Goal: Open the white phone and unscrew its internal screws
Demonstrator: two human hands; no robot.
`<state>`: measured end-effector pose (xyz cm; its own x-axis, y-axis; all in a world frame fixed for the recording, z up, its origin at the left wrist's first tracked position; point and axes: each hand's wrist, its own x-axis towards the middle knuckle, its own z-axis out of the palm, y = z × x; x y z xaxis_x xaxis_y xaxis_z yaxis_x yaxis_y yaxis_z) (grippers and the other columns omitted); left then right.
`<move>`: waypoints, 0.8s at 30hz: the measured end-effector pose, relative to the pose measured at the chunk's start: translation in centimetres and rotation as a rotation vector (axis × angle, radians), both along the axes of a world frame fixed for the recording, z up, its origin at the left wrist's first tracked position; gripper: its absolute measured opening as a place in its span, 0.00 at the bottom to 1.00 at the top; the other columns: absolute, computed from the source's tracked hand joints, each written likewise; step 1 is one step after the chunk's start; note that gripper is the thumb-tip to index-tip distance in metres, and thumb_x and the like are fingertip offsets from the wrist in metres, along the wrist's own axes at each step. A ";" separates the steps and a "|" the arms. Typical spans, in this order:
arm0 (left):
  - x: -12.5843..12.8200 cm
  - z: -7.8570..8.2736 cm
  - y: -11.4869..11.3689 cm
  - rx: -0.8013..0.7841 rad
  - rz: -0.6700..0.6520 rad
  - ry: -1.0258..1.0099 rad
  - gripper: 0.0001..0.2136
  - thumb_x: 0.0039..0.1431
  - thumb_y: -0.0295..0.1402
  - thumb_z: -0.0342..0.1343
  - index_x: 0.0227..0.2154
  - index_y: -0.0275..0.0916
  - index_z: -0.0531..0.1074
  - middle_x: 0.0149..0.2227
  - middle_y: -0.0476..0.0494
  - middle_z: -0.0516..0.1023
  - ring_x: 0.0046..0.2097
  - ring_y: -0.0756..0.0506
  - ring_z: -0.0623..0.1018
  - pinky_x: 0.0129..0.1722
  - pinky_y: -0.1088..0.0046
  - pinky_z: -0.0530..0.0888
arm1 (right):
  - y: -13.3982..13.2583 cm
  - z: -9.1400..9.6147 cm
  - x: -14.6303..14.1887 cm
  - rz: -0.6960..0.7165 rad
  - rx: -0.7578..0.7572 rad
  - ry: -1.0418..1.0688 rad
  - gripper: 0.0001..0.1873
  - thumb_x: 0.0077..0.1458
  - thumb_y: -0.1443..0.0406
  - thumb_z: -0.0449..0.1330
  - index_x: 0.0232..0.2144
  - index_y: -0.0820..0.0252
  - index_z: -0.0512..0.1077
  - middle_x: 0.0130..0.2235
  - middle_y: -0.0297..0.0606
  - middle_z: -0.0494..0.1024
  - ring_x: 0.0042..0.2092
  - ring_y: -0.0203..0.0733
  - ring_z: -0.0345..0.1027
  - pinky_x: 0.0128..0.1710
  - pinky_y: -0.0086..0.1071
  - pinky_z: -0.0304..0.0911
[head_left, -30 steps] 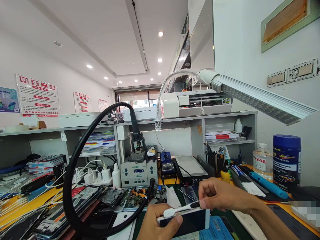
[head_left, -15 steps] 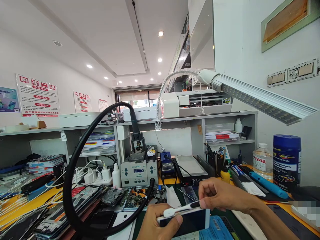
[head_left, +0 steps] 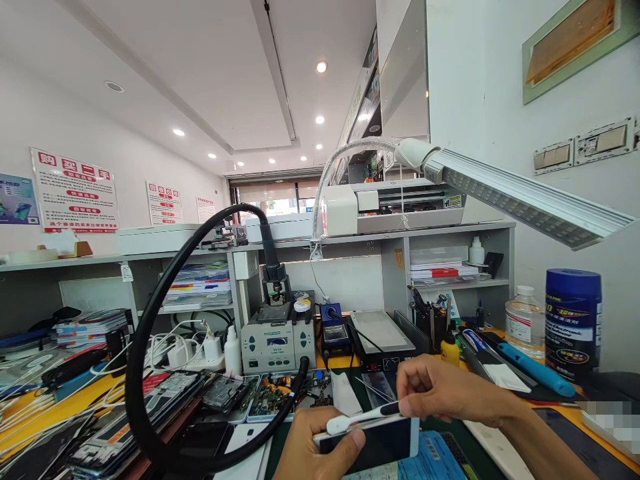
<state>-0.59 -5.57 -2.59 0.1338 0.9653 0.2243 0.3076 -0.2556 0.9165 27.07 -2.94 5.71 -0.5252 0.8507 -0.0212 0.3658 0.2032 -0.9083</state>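
In the head view my left hand grips the left end of a white-edged smartphone, its thumb over the dark front. A slim tool with a white rounded end and a black section lies along the phone's top edge. My right hand pinches the tool's black end at the phone's upper right corner. Whether its tip goes into the phone's edge cannot be made out. Under the phone lies a blue printed pad on a green mat.
A thick black hose loops from the hot-air station across the left side. Opened phones and a tray of circuit boards crowd the left. A clear bottle and a blue can stand at right. A lamp overhangs.
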 end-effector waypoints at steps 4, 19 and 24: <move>0.0 -0.2 0.2 0.021 -0.015 0.006 0.27 0.52 0.62 0.63 0.34 0.38 0.80 0.39 0.40 0.79 0.41 0.38 0.76 0.43 0.67 0.73 | 0.0 -0.1 0.0 0.002 0.001 0.000 0.25 0.47 0.49 0.75 0.31 0.65 0.76 0.23 0.29 0.72 0.21 0.27 0.55 0.18 0.20 0.51; 0.2 0.2 0.0 0.030 -0.018 0.011 0.27 0.51 0.62 0.62 0.29 0.38 0.79 0.35 0.41 0.78 0.40 0.38 0.75 0.43 0.66 0.73 | 0.1 -0.4 0.2 0.003 0.002 -0.007 0.25 0.46 0.48 0.75 0.31 0.64 0.76 0.23 0.29 0.72 0.22 0.28 0.55 0.19 0.21 0.52; 0.2 0.3 0.0 0.018 -0.026 0.013 0.28 0.51 0.63 0.62 0.31 0.38 0.80 0.35 0.42 0.78 0.39 0.39 0.75 0.42 0.67 0.72 | 0.0 -0.1 0.1 0.007 0.004 -0.015 0.26 0.47 0.48 0.75 0.31 0.64 0.76 0.24 0.30 0.74 0.22 0.28 0.56 0.19 0.21 0.51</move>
